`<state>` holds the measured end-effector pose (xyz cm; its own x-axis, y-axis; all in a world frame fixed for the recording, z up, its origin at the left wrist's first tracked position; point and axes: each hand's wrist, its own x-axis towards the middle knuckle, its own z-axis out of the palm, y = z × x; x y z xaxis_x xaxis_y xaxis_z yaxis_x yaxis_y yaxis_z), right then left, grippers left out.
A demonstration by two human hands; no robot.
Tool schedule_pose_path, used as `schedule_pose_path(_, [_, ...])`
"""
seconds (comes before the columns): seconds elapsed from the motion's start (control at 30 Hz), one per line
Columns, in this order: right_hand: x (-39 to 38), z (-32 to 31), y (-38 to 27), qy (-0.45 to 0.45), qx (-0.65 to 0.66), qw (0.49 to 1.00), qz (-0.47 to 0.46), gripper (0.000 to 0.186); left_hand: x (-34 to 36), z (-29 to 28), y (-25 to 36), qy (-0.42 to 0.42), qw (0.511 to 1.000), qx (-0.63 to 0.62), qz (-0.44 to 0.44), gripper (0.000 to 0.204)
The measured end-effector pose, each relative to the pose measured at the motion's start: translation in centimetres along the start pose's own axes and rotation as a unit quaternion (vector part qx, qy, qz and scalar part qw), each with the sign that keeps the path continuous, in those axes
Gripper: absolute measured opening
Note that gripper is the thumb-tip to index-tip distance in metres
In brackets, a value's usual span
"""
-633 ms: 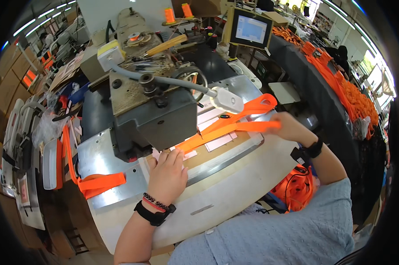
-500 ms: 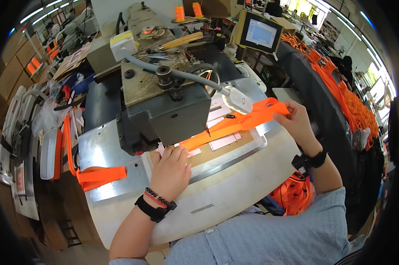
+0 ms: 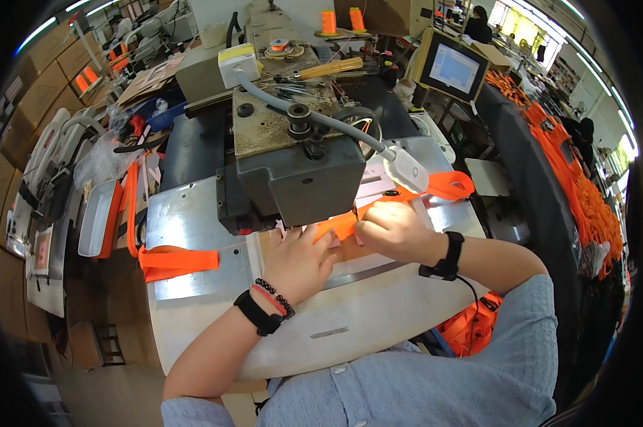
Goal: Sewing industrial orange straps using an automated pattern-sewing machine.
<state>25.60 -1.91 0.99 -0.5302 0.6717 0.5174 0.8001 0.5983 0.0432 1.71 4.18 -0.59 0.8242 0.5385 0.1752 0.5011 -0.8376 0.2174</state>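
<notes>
The left hand (image 3: 300,262) lies at the near end of an orange strap (image 3: 344,225), its fingers stretched forward and slightly spread, the tips at the strap's edge. The right hand (image 3: 394,231) is just beside it, fingers curled in over the same strap; its fingertips are hidden, so whether they pinch it cannot be told. The strap lies between the two hands, on the work area in front of a dark grey sewing machine head (image 3: 300,181). Each wrist wears a black band, and the left also has a beaded bracelet (image 3: 273,297). Beyond the right hand, an orange loop (image 3: 451,186) rests near a white lamp (image 3: 407,169) on a bendy grey neck. A shiny metal plate (image 3: 190,213) spreads to the left, with a folded orange band (image 3: 179,263) across its edge, and a white table (image 3: 328,349) curves toward the person's blue shirt (image 3: 407,384). Farther left stands a white and orange tray (image 3: 101,220). Behind the machine are two orange thread spools (image 3: 343,21) and, to their right, a lit screen (image 3: 453,70). At far right, orange strips (image 3: 567,167) are heaped along a dark-covered table (image 3: 510,142).
</notes>
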Motion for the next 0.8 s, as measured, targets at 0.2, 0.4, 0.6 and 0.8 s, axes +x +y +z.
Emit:
schedule_pose_path(0.2, [2.0,2.7,0.9,0.011,0.042,0.997,-0.07,0.024,-0.7,0.9,0.5,0.033,0.998,-0.035,-0.029,0.03])
schedule_pose_path(0.4, [1.7,5.6,1.1,0.006,0.122,0.989,-0.084,0.029,-0.9,0.5,1.1,0.008,0.999,-0.001,-0.035,0.028])
schedule_pose_path(0.6, [1.8,5.5,1.0,0.003,0.153,0.986,-0.072,0.032,-0.8,0.2,0.8,-0.006,1.0,0.004,-0.028,0.027])
schedule_pose_path(0.8, [1.7,5.5,1.5,-0.05,0.195,0.979,-0.027,0.023,-1.5,-0.3,0.0,0.01,1.0,-0.002,0.009,0.04])
